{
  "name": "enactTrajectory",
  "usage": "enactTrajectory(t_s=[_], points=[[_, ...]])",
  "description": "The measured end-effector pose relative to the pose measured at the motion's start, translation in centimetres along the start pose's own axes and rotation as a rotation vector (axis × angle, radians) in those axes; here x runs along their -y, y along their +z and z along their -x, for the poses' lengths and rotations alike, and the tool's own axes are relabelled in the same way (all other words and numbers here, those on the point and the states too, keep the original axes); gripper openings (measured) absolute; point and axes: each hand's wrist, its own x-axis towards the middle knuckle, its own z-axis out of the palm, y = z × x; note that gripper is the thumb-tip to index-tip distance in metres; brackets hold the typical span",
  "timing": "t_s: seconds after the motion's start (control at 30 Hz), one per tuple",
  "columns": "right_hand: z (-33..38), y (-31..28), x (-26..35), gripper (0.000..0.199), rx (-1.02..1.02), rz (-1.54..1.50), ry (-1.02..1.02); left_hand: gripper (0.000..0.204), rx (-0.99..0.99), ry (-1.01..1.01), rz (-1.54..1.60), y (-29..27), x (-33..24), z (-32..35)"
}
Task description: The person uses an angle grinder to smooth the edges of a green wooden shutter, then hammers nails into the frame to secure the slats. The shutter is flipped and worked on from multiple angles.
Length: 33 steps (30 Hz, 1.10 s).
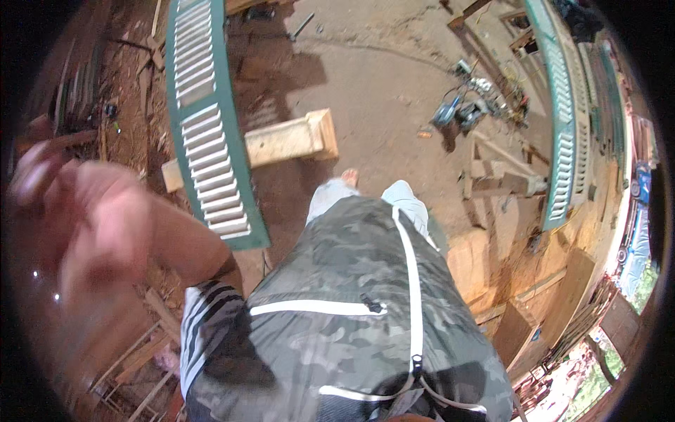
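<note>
My left hand [105,218] is raised at the left, close to the camera and smeared by motion. Its fingers blur together, so I cannot tell whether they are open or closed, and no held object shows. Beyond the forearm, a green louvered shutter panel [223,133] with white slats lies across a wooden trestle [281,141]. The forearm overlaps the panel's near left edge in the picture; whether they touch is not clear. My right hand is out of view.
A second green louvered panel [560,105] rests at the right, above a wooden trestle [499,184]. Blue power tools [447,112] and cables lie on the dirt floor [380,91] ahead. Boards [517,327] stand at the lower right; scrap wood [137,366] lies lower left.
</note>
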Motion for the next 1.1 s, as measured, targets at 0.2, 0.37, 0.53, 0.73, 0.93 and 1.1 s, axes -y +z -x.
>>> enactTrajectory(t_s=[0.2,0.37,0.53,0.73,0.93,1.1], points=[[-5.9,-8.6,12.7,0.032,-0.039,0.042,-0.056,0.028,0.074,0.199,0.012,8.8,1.0,-6.4],[-19.4,-12.5,24.0,0.028,-0.014,0.103,-0.12,0.028,0.056,0.127,-0.123,17.3,4.5,-6.8],[-29.0,-17.0,43.0,0.024,-0.017,0.368,-0.213,0.029,0.014,0.095,-0.295,22.3,10.2,-7.0],[-37.4,-13.4,75.1,0.01,0.049,0.005,-0.394,0.032,0.024,0.167,-0.44,25.4,19.1,-8.5],[-31.5,0.1,95.9,0.025,0.02,0.27,-0.643,0.036,0.09,-0.177,-0.637,25.0,34.5,-3.3],[-37.5,15.2,99.8,0.017,0.25,0.257,-0.349,0.06,0.501,-1.236,-0.738,20.9,51.0,24.4]])
